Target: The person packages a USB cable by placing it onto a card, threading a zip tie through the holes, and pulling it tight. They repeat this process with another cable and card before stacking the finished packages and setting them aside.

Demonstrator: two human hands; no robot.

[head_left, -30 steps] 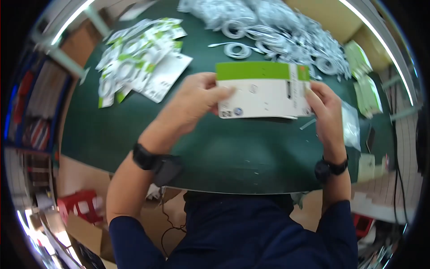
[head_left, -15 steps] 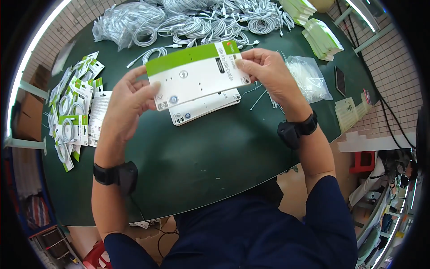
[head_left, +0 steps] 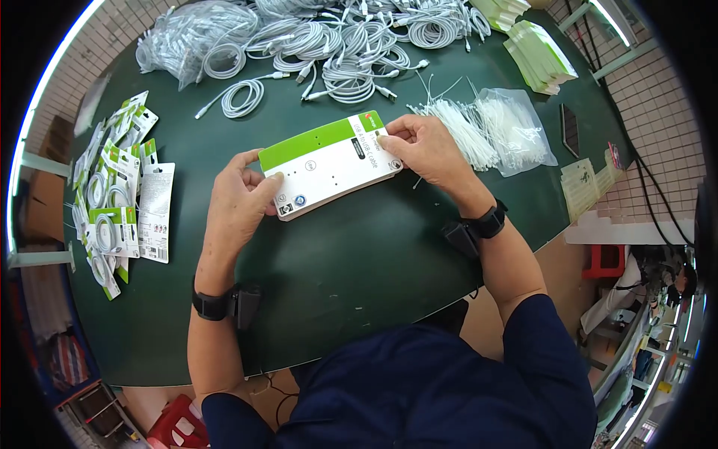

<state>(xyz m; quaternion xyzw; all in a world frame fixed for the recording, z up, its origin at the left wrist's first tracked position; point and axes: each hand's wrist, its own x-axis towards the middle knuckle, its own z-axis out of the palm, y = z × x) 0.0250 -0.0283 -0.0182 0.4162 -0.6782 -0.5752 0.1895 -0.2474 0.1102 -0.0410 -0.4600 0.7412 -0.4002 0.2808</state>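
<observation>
Head view let me see the left hand (head_left: 238, 196) and right hand (head_left: 435, 151), each grip pinching one end of a green-and-white card (head_left: 330, 168) above the bench (head_left: 359, 262), near some white ties (head_left: 465, 136).

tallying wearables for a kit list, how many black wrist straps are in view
2: one strap around the person's left wrist, the other strap around the right wrist. No others show, though items in the background are too small to check.

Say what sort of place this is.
Probably a packing workshop: the green table bears a heap of coiled cables and a pile of carded cables, near a green-and-white packaging card.
</observation>
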